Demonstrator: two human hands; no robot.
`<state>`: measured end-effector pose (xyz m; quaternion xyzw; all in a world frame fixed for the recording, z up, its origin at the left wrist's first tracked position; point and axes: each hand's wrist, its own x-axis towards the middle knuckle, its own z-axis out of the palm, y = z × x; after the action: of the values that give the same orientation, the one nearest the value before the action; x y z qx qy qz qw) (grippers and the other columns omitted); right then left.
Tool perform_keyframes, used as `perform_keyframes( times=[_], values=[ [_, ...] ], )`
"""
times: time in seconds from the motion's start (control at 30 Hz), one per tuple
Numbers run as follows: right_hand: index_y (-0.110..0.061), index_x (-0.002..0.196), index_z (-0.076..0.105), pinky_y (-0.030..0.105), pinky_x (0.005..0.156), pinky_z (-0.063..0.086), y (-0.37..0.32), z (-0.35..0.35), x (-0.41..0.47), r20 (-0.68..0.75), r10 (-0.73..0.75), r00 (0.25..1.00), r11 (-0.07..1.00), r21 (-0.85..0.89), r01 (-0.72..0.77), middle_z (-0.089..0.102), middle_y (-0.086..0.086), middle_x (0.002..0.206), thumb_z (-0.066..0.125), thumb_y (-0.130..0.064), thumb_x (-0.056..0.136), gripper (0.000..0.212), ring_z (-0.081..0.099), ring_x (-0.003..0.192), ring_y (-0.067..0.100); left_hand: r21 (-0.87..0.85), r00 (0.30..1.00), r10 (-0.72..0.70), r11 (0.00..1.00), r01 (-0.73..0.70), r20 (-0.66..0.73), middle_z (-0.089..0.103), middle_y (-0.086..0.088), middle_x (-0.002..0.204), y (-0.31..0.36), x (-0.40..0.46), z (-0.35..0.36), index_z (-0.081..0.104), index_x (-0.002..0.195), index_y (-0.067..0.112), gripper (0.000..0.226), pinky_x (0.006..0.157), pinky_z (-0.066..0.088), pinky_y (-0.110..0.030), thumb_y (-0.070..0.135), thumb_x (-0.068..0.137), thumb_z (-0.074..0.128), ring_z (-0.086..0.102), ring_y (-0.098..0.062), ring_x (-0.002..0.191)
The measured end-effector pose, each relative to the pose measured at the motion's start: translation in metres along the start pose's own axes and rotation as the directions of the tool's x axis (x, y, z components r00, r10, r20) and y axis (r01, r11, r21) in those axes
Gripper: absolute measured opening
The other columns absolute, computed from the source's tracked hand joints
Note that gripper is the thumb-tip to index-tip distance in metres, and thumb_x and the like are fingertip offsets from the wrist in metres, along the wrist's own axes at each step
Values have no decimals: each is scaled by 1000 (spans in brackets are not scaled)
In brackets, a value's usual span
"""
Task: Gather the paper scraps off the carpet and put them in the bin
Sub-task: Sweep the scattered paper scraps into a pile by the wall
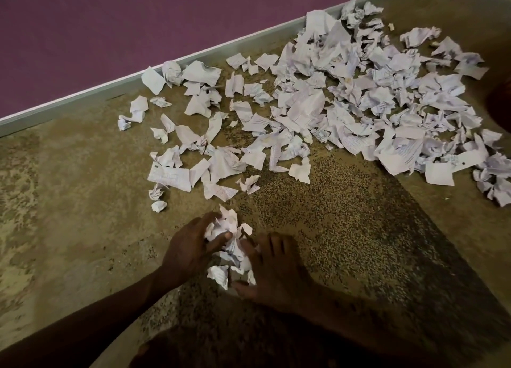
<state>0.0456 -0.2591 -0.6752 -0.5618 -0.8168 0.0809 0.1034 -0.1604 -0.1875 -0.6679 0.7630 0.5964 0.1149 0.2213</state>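
A: Grip noted first: a small bundle of scraps is pressed between both hands. Left hand is curled round its far side, thumb pinching into the paper. Right hand is laid against the near right side, fingers fairly straight, pushing rather than clutching.

B: Reason for that hold?

A: Loose crumpled pieces are judged to slip from one hand; squeezed from two sides they are kept together for lifting.

B: Surroundings, largest down?

A: Carpet, tan and mottled, is seen across the whole floor. Purple wall with pale skirting runs along the far left. Main pile of scraps is heaped far right against the skirting; a thinner scatter is spread left of it. One small ball lies just far-left of the hands.

B: Bin?

A: Not in view. Most paper is judged yet to be gathered.
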Motion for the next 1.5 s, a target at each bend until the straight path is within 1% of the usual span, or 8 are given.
perform_keyframes(
  times=[0.3, 0.4, 0.5, 0.67, 0.87, 1.07, 1.2, 1.5],
  values=[
    [-17, 153, 20, 49, 111, 24, 22, -1, 34, 133, -172, 976, 984, 63, 165, 14, 15, 160, 42, -85, 71, 108, 20, 145, 34, 105, 996, 68, 993, -62, -53, 64, 3, 99, 18, -12, 15, 63, 115, 26, 54, 59, 44, -26, 60, 98, 25, 64, -19, 78],
    [-18, 153, 19, 47, 117, 17, 25, 2, 43, 159, -274, 948, 960, 107, 260, 18, 9, 160, 44, -81, 74, 105, 15, 148, 28, 0, 996, 65, 998, -65, -57, 65, 6, 97, 18, -11, 13, 60, 117, 20, 44, 63, 41, -25, 51, 101, 33, 61, -14, 75],
    [-19, 150, 28, 45, 112, 25, 22, 2, 51, 128, -303, 944, 949, 135, 286, 35, 4, 151, 49, -68, 79, 89, 27, 142, 26, -98, 998, -53, 994, 50, -23, 65, 5, 93, 18, -12, 9, 46, 118, 19, 24, 62, 39, -26, 35, 100, 47, 57, -9, 70],
    [-24, 142, 40, 44, 100, 37, 16, 4, 64, 130, -291, 948, 950, 158, 270, 50, 4, 135, 58, -38, 75, 70, 42, 127, 28, -161, 996, -74, 985, 65, -53, 66, 10, 84, 3, -24, -4, 40, 108, 34, 21, 56, 43, -24, 51, 98, 35, 61, -3, 66],
    [-9, 104, 66, 41, 81, 51, 21, 7, 78, 26, -344, 939, 922, 199, 332, 64, 12, 108, 41, -18, 70, 44, 52, 100, 32, -203, 997, -36, 979, 22, -67, 66, 16, 84, -6, -40, -15, 43, 115, 31, 55, 59, 46, -27, 77, 87, 31, 62, -2, 68],
    [-9, 106, 60, 37, 83, 47, 45, 0, 78, 26, -210, 977, 923, 334, 190, 58, 8, 109, 43, -20, 78, 35, 51, 101, 26, 28, 998, 0, 1000, -2, 68, 67, 8, 118, 1, -40, -15, 28, 143, 30, 105, 73, 53, -29, 90, 61, 55, 69, -17, 94],
    [-8, 105, 58, 21, 81, 36, 62, -4, 73, -58, -35, 998, 903, 425, 57, 58, 8, 104, 49, -23, 79, 31, 51, 95, 22, 200, 986, 122, 969, -144, 117, 67, -1, 116, -9, -36, -6, 37, 136, 26, 76, 61, 48, -28, 72, 77, 53, 68, -23, 82],
    [1, 90, 58, 39, 66, 46, 87, -25, 59, -294, 128, 947, 823, 564, 63, 61, 15, 84, 50, -21, 88, 24, 52, 78, 23, 118, 995, 46, 991, -57, 91, 48, 9, 86, -1, -25, -9, 41, 96, 28, 24, 58, 38, -29, 50, 93, 32, 50, -14, 66]
  ],
)
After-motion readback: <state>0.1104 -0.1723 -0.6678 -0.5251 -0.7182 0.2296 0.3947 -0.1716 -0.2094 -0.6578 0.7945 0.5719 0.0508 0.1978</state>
